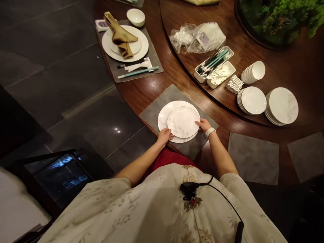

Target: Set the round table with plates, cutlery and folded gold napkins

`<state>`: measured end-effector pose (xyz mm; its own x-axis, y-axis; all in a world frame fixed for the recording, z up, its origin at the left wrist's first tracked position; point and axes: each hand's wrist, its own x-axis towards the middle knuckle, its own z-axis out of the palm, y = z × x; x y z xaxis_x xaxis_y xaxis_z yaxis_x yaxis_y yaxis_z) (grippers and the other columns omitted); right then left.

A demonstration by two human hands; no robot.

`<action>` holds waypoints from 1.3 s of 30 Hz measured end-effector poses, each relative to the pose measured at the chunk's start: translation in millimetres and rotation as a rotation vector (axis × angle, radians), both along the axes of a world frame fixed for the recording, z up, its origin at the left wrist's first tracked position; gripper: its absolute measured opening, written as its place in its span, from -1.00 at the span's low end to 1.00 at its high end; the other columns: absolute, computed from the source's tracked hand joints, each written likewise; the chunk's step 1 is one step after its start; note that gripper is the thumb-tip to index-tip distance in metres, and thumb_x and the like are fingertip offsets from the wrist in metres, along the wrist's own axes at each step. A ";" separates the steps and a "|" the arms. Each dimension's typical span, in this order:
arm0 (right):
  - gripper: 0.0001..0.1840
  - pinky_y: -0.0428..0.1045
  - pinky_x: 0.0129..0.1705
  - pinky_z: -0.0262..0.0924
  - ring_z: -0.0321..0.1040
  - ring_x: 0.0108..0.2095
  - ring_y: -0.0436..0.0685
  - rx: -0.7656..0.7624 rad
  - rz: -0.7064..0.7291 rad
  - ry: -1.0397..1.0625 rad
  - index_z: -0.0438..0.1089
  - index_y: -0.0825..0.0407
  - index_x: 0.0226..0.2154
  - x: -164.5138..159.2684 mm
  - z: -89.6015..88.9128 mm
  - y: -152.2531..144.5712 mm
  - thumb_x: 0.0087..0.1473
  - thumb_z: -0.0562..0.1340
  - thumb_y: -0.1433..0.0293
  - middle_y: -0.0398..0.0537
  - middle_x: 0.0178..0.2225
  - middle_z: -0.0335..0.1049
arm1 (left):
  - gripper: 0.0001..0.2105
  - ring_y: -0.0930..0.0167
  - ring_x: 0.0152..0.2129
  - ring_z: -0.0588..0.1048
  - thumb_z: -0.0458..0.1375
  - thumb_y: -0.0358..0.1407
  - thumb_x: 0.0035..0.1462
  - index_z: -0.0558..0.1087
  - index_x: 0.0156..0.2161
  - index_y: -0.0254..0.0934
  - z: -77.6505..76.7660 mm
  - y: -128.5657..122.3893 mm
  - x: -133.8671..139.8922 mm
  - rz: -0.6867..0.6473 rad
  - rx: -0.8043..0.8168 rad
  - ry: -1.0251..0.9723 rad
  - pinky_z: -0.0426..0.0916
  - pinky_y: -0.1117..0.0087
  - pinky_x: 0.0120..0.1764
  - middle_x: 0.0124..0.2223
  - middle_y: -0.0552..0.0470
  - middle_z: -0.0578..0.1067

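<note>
Between my two hands is a small white plate with a dark rim and faint grey marbling. It is above or on a larger white plate; I cannot tell whether the two touch. My left hand grips the small plate's lower left edge. At its right edge, my right hand pinches the rim, thumb on top. The large plate lies on a grey placemat at the table's edge.
A finished setting with a gold napkin stands at the upper left. On the raised turntable are a chopstick box, a spoon box, stacked cups, small plates and larger plates. More placemats lie rightward.
</note>
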<state>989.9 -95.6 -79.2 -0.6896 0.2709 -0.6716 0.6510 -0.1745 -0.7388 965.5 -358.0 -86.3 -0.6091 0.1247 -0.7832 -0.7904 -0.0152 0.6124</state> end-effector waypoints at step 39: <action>-0.84 -0.13 -0.47 0.35 0.29 -0.59 -0.11 0.661 -0.724 -0.051 0.35 0.09 -0.30 191.3 82.0 388.8 0.23 0.23 0.32 -0.13 -0.43 0.43 | -0.45 0.39 -0.57 0.50 0.34 0.14 -0.32 0.43 -0.34 -0.27 49.7 157.0 8.5 -0.667 -0.179 0.409 0.34 0.47 -0.57 -0.47 0.05 0.48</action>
